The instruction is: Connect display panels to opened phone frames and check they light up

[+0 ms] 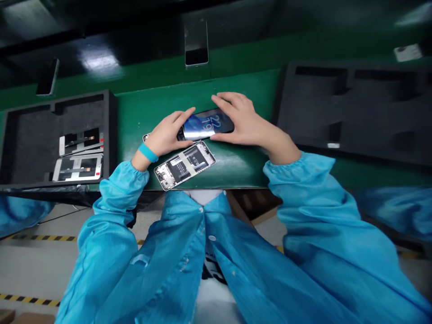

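Turquoise wristband round its wrist, the left hand is closed about the left end of a lit phone, its thumb at the near edge and its index finger along the far one. The right hand arches over the phone's other end, thumb laid along the near edge and fingers spread towards the far edge; whether it grips firmly, I cannot tell. Between them the phone lies crosswise above the green surface, its screen blue with big sideways digits, 22 and 19. A pale corner of another part shows just beside the left hand, mostly covered. Nearer the person, an opened phone body lies aslant, its inner parts and a pale strip across them showing. Well to the left, a black tray carries several white-and-black panels, some overlapping. Another black tray, to the right, has dark recesses and one small pale piece. Beyond, a dark phone lies roughly opposite the hands, a second dark phone rests far left, and a whitish object sits far right, too blurred to name.
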